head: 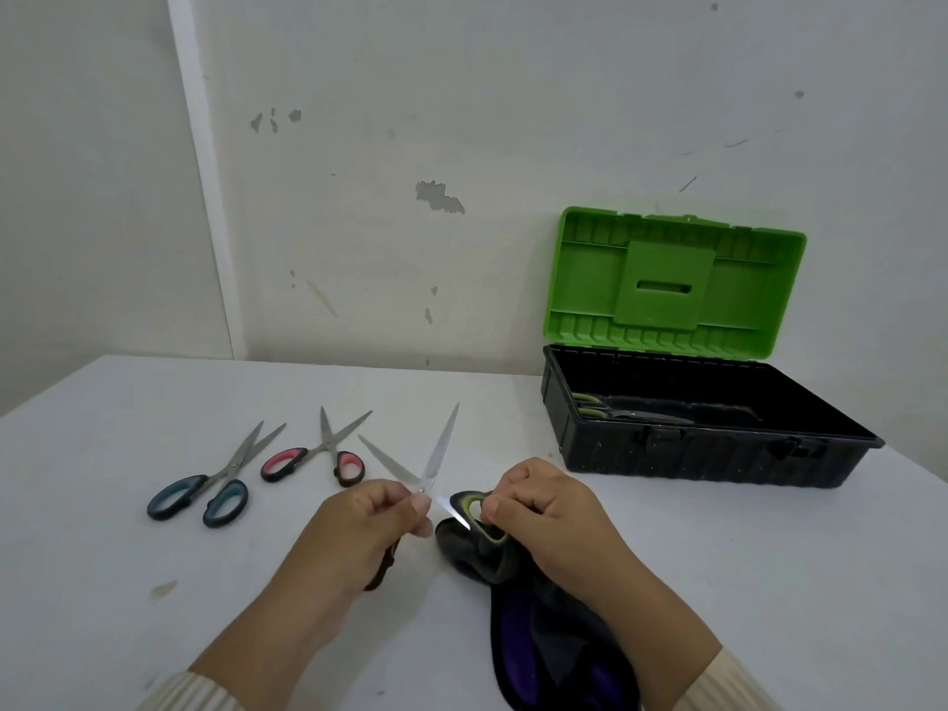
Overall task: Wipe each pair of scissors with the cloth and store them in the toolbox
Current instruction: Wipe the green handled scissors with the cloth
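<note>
Here, scissors (441, 449) splay beyond left grip (359, 526).

The green-handled steel scissors (443, 443) gape over a dark purple-lined cloth (538, 633); blue-handled scissors (233, 467) and pink-handled scissors (323, 446) lie left; the open green-lidded black toolbox (692, 459) holds another green-handled pair (631, 415).

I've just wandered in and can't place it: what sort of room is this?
Probably a plain workroom: a white table against a chipped, scuffed wall, an open green-lidded toolbox, and teal-handled scissors and pink-handled scissors laid out.
</note>
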Demonstrator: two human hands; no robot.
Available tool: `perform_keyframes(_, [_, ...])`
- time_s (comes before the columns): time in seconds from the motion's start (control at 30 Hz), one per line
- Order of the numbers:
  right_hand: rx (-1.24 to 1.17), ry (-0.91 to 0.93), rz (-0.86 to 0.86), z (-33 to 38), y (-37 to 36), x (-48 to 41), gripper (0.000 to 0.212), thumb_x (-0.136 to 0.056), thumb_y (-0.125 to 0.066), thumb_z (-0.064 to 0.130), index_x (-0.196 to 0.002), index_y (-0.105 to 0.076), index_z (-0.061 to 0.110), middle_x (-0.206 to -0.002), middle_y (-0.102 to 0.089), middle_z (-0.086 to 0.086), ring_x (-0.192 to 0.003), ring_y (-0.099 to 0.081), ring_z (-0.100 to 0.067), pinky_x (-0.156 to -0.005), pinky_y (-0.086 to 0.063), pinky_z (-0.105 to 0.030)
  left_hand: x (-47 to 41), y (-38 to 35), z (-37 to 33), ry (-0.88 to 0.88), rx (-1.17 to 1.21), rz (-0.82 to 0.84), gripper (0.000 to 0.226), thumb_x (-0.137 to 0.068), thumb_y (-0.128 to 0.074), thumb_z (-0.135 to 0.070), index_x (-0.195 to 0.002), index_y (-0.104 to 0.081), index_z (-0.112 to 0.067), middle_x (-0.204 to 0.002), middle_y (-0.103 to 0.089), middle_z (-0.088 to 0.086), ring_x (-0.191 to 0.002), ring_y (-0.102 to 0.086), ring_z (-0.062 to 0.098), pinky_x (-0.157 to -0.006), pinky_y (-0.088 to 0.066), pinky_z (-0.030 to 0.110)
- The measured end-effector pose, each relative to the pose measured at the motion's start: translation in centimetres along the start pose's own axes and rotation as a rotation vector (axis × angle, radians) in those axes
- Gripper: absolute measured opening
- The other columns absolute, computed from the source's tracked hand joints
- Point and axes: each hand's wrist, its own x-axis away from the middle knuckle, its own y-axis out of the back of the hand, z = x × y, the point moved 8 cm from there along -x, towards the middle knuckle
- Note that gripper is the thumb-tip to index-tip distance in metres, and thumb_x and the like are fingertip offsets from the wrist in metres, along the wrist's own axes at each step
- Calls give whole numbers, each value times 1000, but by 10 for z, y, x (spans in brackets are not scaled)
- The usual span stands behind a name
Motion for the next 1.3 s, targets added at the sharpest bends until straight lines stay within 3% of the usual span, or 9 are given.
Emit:
perform_keyframes(0.13, [22,4,0,-8,2,-2,18,-82,-64,24,-68,-69,13,-87,-59,5,-79,-56,-2,-68,-42,-7,0,-2,3,44,29,52,30,-86,-65,-26,-64,-65,-7,-64,-71,-4,-55,-38,18,-52,-28,26])
perform_keyframes(0.33, [158,210,-405,7,40,2,16,-75,-66,3,-79,-68,19,-98,-51,10,-96,-46,10,-79,-33,2,5,-18,12,104,10,163,32,-86,-65,-22,-58,-56,-11,-51,-56,7,-44,-50,20,-47,-39,28])
perform_keyframes(0.5, [319,452,-100,36,-22,11,17,-77,-63,9,-92,-66,17,-89,-62,5,-84,-51,0,-78,-42,-11,10,-29,10,51,-80,176,34,-88,-61,-19,-56,-53,-12,-40,-49,4,-35,-36,18,-39,-27,21])
perform_keyframes(0.63, [235,387,-234,28,-6,0,14,-77,-67,1,-86,-72,11,-85,-64,-2,-82,-54,-7,-73,-41,-4,12,-29,-1,-27,-87,166,32,-89,-61,-15,-60,-51,-8,-41,-49,0,-31,-34,13,-34,-26,18])
perform_keyframes(0.73, [302,335,-102,27,-24,4,17,-88,-55,17,-96,-69,16,-96,-59,-2,-84,-54,-11,-75,-45,-19,12,-30,1,-7,-78,169,32,-90,-60,-15,-59,-50,-9,-42,-49,-1,-32,-34,13,-35,-25,18])
perform_keyframes(0.9, [263,330,-253,23,-7,-3,11,-83,-60,10,-85,-70,10,-87,-56,1,-82,-50,-9,-71,-41,-8,14,-31,1,-3,-98,188,32,-89,-61,-15,-60,-51,-9,-43,-50,0,-32,-33,14,-35,-25,17])
perform_keyframes(1.0, [328,325,-109,24,-22,3,16,-88,-54,16,-90,-69,12,-92,-58,-2,-82,-54,-12,-71,-44,-19,14,-33,4,13,-97,190,30,-90,-60,-14,-62,-52,-9,-45,-49,2,-32,-33,14,-35,-24,18])
perform_keyframes(1.13, [278,340,-234,16,-12,-2,10,-81,-61,6,-83,-70,10,-84,-54,4,-74,-52,-6,-68,-42,-9,13,-32,4,0,-108,183,32,-89,-60,-15,-60,-50,-10,-45,-50,1,-33,-34,15,-34,-25,17])
perform_keyframes(1.3, [291,390,-173,20,-25,4,11,-79,-61,5,-81,-70,9,-81,-57,1,-72,-54,-5,-65,-42,-10,13,-30,2,-8,-117,201,30,-90,-60,-15,-61,-51,-9,-47,-50,3,-33,-33,15,-36,-24,17])
